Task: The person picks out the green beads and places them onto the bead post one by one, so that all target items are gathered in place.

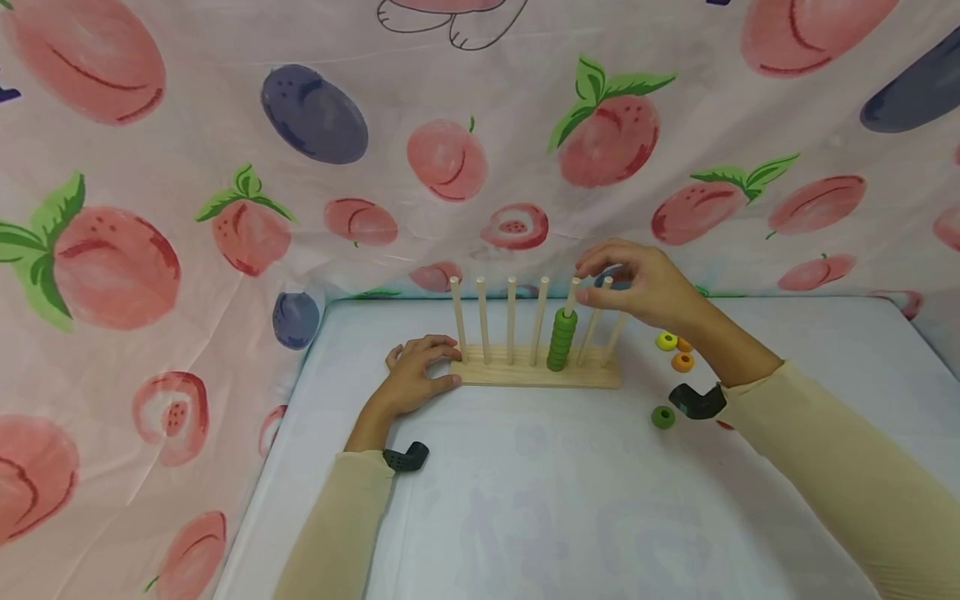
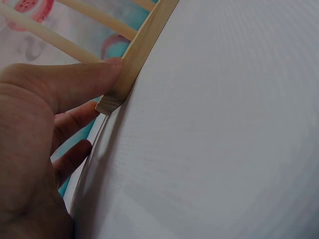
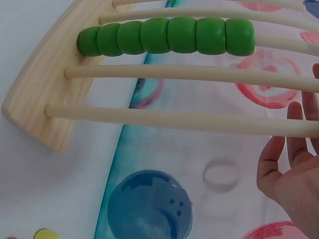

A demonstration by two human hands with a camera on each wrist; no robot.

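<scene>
In the head view a pale wooden base [image 1: 536,377] carries a row of several upright pegs [image 1: 512,321]. Green beads [image 1: 562,340] are stacked on the third peg from the right, whose bare tip rises above them. My left hand [image 1: 412,377] grips the left end of the base. In the left wrist view its thumb [image 2: 89,82] presses the base, with fingers behind the end. Up at the peg tops, my right hand [image 1: 637,283] has thumb and fingers apart near the beaded peg, no bead visible between them. The right wrist view shows that hand only partly, at its right edge.
Loose beads lie right of the base: a yellow bead [image 1: 666,341], an orange bead [image 1: 682,362] with another behind it, and a green bead [image 1: 663,417] nearer. A red bead [image 1: 725,425] is mostly hidden by the right sleeve. Fruit-printed cloth [image 1: 450,158] hangs behind the white table [image 1: 525,500].
</scene>
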